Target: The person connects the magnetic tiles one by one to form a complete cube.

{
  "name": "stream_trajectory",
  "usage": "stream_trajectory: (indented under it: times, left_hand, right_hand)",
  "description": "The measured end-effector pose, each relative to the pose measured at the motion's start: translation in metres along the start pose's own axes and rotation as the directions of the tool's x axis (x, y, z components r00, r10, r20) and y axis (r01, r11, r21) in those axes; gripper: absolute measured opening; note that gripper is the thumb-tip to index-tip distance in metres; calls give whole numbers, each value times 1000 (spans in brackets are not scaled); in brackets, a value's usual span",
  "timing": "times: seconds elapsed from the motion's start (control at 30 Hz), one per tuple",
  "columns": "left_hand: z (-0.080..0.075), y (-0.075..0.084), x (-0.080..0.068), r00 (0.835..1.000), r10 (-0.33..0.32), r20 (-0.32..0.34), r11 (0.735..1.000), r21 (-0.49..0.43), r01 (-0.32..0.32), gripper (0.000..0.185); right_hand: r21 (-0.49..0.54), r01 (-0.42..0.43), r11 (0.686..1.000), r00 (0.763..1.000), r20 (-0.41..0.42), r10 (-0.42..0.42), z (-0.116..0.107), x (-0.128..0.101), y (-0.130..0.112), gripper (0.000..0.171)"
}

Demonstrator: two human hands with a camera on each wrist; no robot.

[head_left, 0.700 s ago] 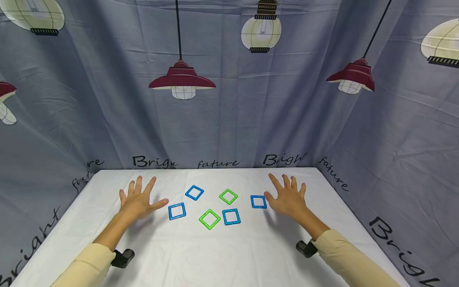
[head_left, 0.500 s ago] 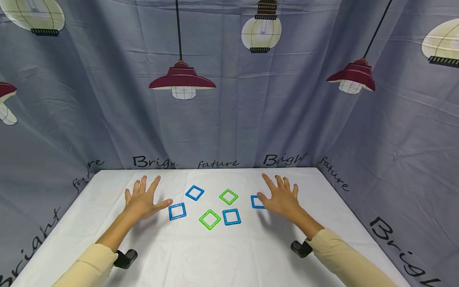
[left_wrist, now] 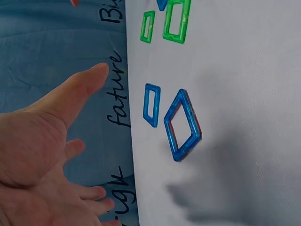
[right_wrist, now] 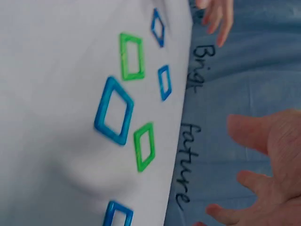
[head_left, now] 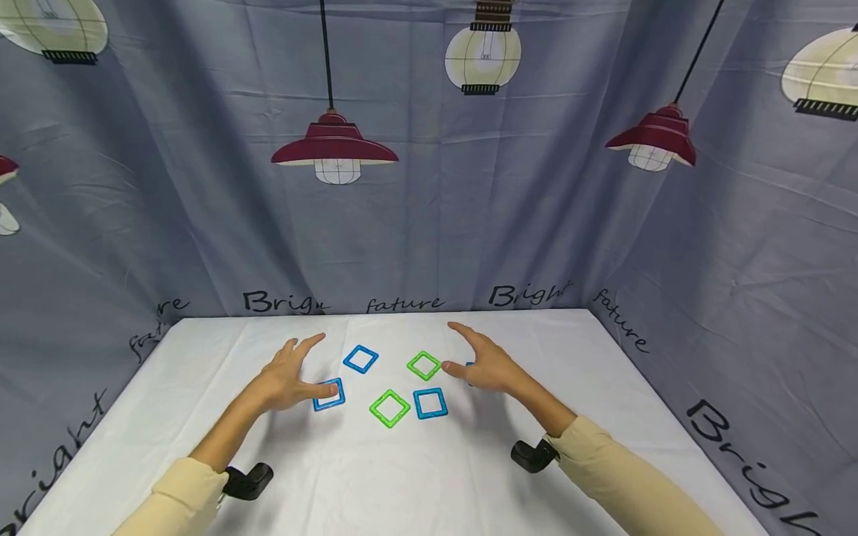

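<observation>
Head view: both hands hover open, holding nothing; the left hand (head_left: 290,378) is at the 9 o'clock blue square (head_left: 328,394), the right hand (head_left: 485,365) over the mostly hidden 3 o'clock one. This looks like the reaching step; pinching a frame should come next. Left wrist view: that square (left_wrist: 182,125) lies untouched on the table (left_wrist: 244,141). Right wrist view: spread fingers (right_wrist: 263,136) above the squares.

White-covered table (head_left: 402,476); blue-grey lamp-printed curtain (head_left: 429,223) hangs behind, seemingly on three sides.

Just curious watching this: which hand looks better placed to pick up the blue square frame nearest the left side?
Probably the left hand: its thumb lies right beside that blue square frame, while the right hand hovers across the table.
</observation>
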State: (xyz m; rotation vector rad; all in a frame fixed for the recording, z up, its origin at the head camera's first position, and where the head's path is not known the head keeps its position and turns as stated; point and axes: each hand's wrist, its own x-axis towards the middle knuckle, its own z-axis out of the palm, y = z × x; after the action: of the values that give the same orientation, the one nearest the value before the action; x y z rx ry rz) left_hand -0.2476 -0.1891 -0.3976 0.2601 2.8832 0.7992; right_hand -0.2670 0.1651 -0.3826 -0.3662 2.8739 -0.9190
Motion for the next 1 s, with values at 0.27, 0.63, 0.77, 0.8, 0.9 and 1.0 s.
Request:
stream_trajectory:
  times: [0.27, 0.63, 0.77, 0.8, 0.9, 1.0]
  left_hand:
    - [2, -5, 5, 998, -53, 31, 991, -118, 56, 102]
    - [10, -23, 7, 998, -57, -8, 979, -199, 55, 94]
    - [15, -30, 8, 997, -71, -32, 976, -206, 63, 90]
    - [17, -31, 8, 997, -73, -37, 977, -204, 64, 89]
    - [21, -34, 10, 996, -78, -44, 978, -195, 68, 87]
    - [26, -36, 12, 996, -81, -37, 981, -182, 73, 86]
  right_hand:
    - [207, -41, 977, 996, 81, 25, 10, 10, -12, 84]
    - [334, 73, 940, 983, 136, -124, 40, 26, -15, 70]
    - [338, 70, 939, 977, 166, -132, 56, 30, -16, 68]
    - [333, 68, 940, 976, 173, -132, 60, 31, -16, 68]
    - [316, 83, 945, 971, 189, -149, 72, 34, -18, 67]
    - [299, 115, 947, 963, 199, -179, 81, 35, -20, 65]
